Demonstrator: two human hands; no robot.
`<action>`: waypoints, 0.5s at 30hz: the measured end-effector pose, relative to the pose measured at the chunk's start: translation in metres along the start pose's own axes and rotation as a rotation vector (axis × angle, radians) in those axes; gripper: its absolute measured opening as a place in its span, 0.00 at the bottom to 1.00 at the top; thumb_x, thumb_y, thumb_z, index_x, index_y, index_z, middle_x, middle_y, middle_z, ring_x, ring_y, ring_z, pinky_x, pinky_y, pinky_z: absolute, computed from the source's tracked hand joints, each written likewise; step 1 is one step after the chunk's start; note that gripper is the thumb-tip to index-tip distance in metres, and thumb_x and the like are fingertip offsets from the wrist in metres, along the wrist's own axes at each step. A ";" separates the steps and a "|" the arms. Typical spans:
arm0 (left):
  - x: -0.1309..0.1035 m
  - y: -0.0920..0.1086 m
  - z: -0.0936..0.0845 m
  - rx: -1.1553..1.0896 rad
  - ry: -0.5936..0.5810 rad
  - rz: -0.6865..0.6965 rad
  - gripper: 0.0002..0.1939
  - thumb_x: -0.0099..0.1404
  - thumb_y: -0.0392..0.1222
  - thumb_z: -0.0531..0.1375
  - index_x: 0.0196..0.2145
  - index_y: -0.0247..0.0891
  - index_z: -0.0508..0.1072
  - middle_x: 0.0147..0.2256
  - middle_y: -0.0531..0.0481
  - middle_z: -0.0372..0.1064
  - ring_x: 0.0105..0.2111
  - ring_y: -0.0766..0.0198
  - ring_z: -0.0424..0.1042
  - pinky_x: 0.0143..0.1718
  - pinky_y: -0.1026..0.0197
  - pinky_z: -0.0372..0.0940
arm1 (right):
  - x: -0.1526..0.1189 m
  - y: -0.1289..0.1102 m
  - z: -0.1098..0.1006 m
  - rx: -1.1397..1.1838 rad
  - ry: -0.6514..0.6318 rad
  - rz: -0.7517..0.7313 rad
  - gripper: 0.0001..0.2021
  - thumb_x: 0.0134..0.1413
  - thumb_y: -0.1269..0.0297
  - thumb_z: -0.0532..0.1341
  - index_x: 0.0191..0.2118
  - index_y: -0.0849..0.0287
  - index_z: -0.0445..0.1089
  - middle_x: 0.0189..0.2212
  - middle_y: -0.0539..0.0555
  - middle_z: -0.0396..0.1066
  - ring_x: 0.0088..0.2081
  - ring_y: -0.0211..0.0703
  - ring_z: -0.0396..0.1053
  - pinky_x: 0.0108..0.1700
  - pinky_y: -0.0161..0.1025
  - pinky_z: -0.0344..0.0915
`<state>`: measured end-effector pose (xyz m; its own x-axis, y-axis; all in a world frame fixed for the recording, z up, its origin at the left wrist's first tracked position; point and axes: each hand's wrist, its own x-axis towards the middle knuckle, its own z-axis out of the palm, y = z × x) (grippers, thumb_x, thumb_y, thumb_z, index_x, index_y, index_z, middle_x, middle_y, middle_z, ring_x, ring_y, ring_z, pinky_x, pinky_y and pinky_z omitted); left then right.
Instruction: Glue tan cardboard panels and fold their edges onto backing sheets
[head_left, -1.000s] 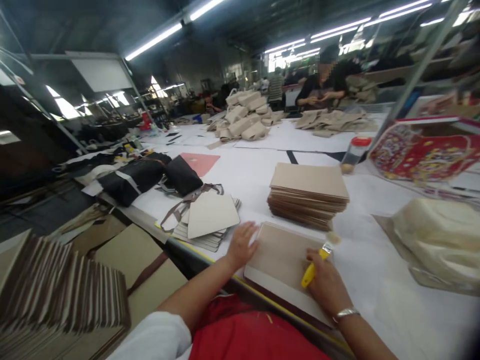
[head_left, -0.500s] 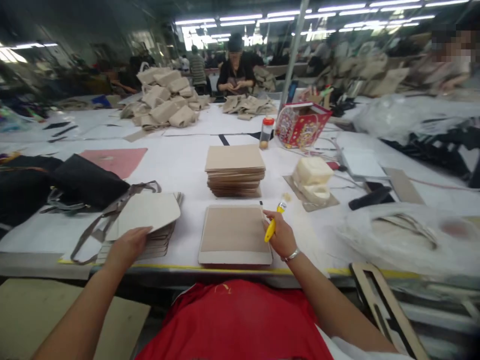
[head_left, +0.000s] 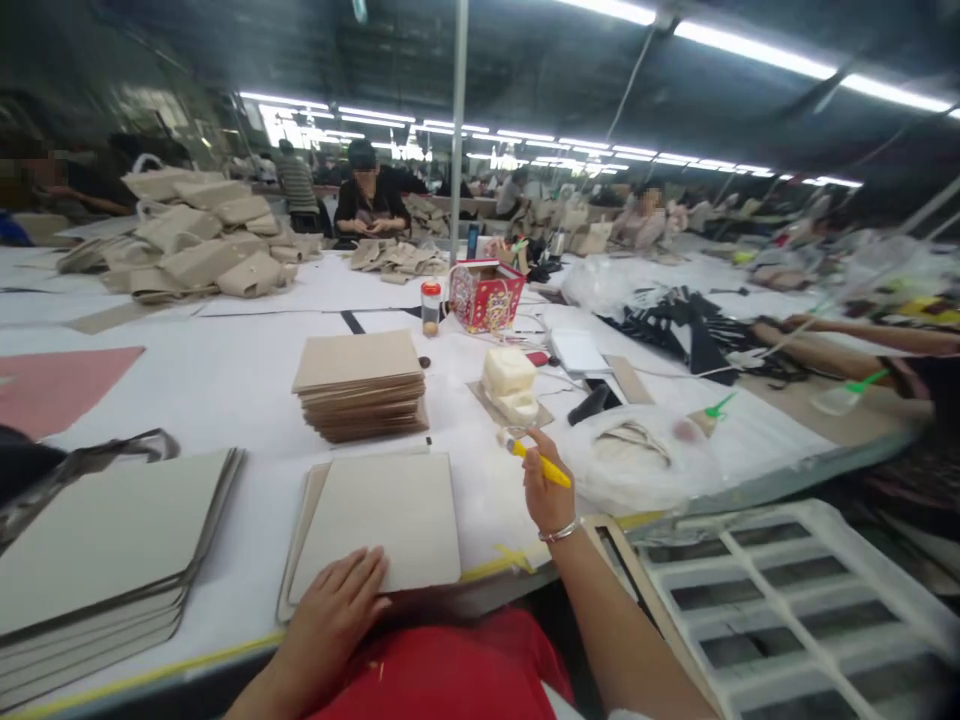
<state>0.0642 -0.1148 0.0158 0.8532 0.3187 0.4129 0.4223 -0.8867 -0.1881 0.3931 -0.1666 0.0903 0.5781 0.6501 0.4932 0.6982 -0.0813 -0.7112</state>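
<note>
My left hand [head_left: 337,605] lies flat on a grey panel [head_left: 397,515] at the table's front edge, its fingers stretched out over the near left part. Beneath that panel, turned at a slight angle, a beige panel [head_left: 301,530] shows along the left side. My right hand [head_left: 549,485] grips a brush with a yellow handle [head_left: 553,471], bristles pointing left and away from me, just right of the panels. Beyond the brush, a cream plastic container with a cut-open side [head_left: 510,378] stands on a piece of board [head_left: 478,393].
Grey panels [head_left: 127,540] are stacked at the left, and brown boards [head_left: 360,385] behind the panels. A red patterned box [head_left: 487,295] and a red-lidded jar [head_left: 430,308] stand farther back. A plastic bag [head_left: 645,455] lies at the right, above a white rack [head_left: 795,600].
My left hand has brought a grey panel from the left stack onto the beige panel. The brush has swung to point left in my right hand. The view has turned right.
</note>
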 end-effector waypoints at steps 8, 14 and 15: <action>0.003 -0.016 0.003 0.042 -0.038 -0.095 0.19 0.60 0.53 0.57 0.46 0.44 0.71 0.45 0.48 0.71 0.40 0.57 0.71 0.39 0.58 0.68 | 0.115 0.056 -0.024 -0.171 -0.033 0.327 0.19 0.58 0.53 0.49 0.39 0.61 0.70 0.23 0.53 0.72 0.23 0.38 0.69 0.29 0.34 0.63; 0.003 -0.019 -0.006 -0.093 0.143 -0.145 0.21 0.61 0.55 0.55 0.47 0.42 0.69 0.43 0.45 0.71 0.41 0.58 0.71 0.40 0.59 0.70 | 0.167 0.076 -0.006 -0.357 -0.087 0.347 0.16 0.53 0.57 0.56 0.33 0.66 0.73 0.27 0.61 0.73 0.36 0.47 0.70 0.36 0.37 0.61; -0.002 -0.024 -0.005 -0.145 0.181 -0.165 0.17 0.62 0.53 0.54 0.44 0.42 0.70 0.41 0.46 0.72 0.41 0.59 0.71 0.40 0.60 0.69 | 0.172 0.079 -0.005 -0.396 -0.092 0.349 0.17 0.53 0.56 0.56 0.33 0.66 0.73 0.30 0.63 0.73 0.38 0.48 0.70 0.37 0.36 0.61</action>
<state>0.0503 -0.0961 0.0240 0.7027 0.4093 0.5820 0.4915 -0.8707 0.0188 0.5497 -0.0649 0.1215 0.7775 0.5954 0.2024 0.5872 -0.5721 -0.5726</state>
